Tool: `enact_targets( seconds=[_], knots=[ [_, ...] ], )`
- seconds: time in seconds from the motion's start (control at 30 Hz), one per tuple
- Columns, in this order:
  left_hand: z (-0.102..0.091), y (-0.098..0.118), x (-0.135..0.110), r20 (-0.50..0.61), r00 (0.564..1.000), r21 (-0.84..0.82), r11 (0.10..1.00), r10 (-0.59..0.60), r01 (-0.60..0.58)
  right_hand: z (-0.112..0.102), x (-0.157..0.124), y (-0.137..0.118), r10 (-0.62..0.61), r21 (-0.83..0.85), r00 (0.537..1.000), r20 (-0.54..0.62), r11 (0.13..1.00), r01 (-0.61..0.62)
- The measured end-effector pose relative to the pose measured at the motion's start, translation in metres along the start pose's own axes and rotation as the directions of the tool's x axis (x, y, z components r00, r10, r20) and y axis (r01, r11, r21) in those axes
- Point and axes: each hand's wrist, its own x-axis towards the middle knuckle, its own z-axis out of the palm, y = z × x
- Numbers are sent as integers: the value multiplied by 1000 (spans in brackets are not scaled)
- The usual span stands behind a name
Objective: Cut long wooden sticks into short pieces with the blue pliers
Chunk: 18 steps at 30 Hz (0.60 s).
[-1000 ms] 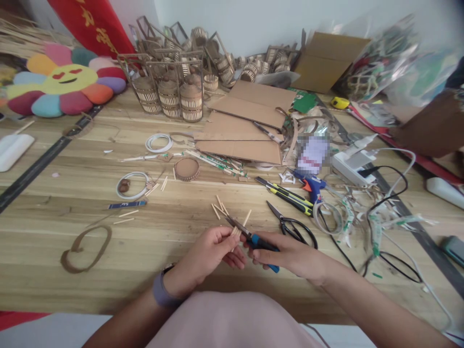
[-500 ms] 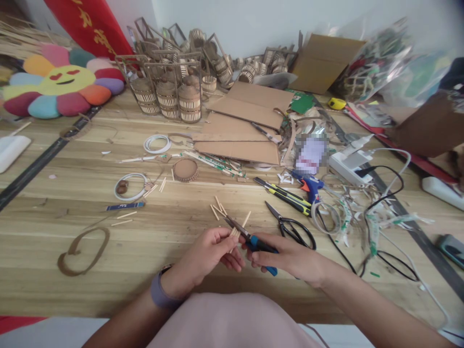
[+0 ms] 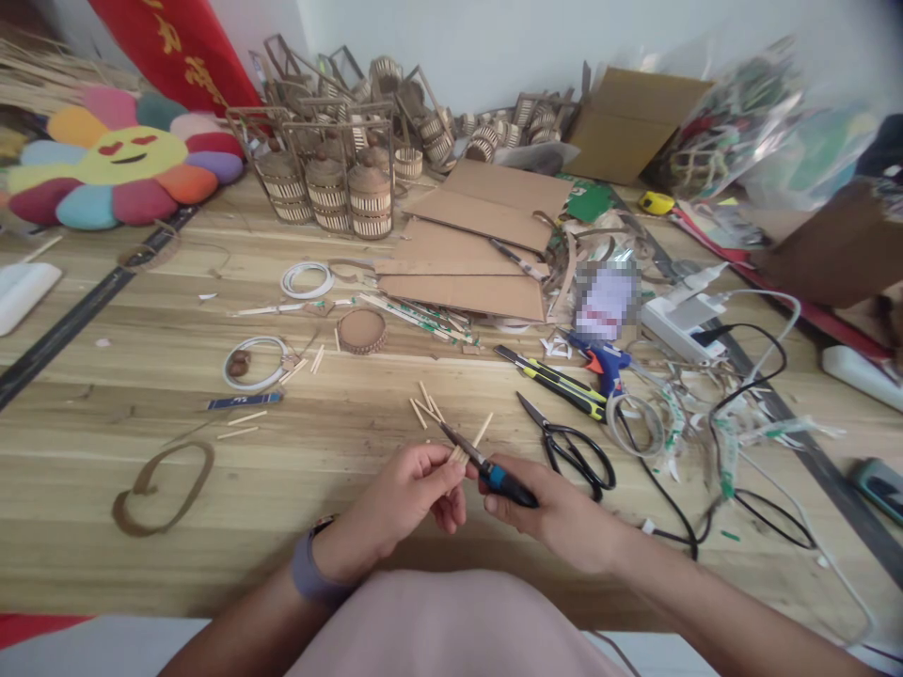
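Observation:
My left hand (image 3: 416, 484) is closed, pinching several thin pale wooden sticks (image 3: 483, 430) between thumb and fingers. In my right hand (image 3: 550, 503) are scissors (image 3: 486, 465) with black-and-blue handles. Their blades lie together, pointing up and left across the sticks; whether they touch them I cannot tell. Just beyond the blades, a few loose short sticks (image 3: 427, 404) rest on the wooden table (image 3: 339, 583). Black-handled scissors (image 3: 564, 442) lie to the right of my right hand, with a yellow-and-black utility knife (image 3: 550, 378) above them.
A round brown woven piece (image 3: 361, 331) and white tape rolls (image 3: 307, 280) lie ahead. Cardboard sheets (image 3: 466, 273) and small tiered baskets (image 3: 324, 188) are farther back. To the right are a blue glue gun (image 3: 608, 362), a power strip (image 3: 681, 315), looping cables and strip scraps.
The scissors have closed: their blades and handles were spread apart and now lie together. My right fingers have drawn in around the handles. My left hand has barely moved.

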Motion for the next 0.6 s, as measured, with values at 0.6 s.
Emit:
enact_targets(
  seconds=[0.6],
  knots=[
    [-2, -1, -1, 10, 999, 14, 999, -34, 34, -2, -3, 1, 39, 425, 985, 168, 899, -108]
  ],
)
